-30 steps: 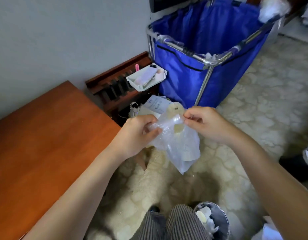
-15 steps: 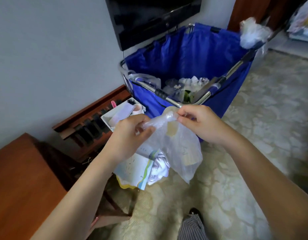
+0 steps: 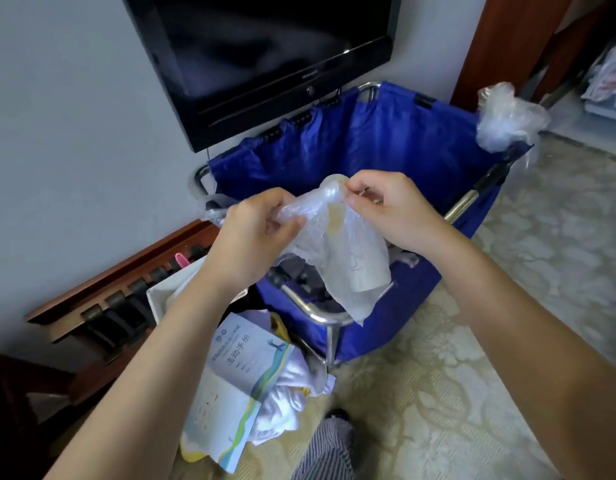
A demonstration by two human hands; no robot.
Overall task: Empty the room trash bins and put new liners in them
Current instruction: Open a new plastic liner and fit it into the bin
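Observation:
A clear plastic liner bag [image 3: 344,258] hangs between my two hands over the near rim of a blue fabric collection cart [image 3: 386,150] on a chrome frame. My left hand [image 3: 254,233] pinches the bag's bunched top from the left. My right hand [image 3: 389,206] pinches the same top edge from the right. Both hands are closed on the plastic. Pale scraps show through the bag. The small metal room bin is out of view.
A black TV [image 3: 265,53] hangs on the wall above the cart. Another clear bag [image 3: 507,116] is tied to the cart's far corner. A wooden luggage rack [image 3: 126,292] with a white tray [image 3: 161,299] stands left. A brochure and white cloths [image 3: 251,386] lie below my arms on patterned carpet.
My view has swung up from the desk and floor bin toward the cart and TV. Both hands have carried the clear bag up over the cart's near rim, still gripping its top.

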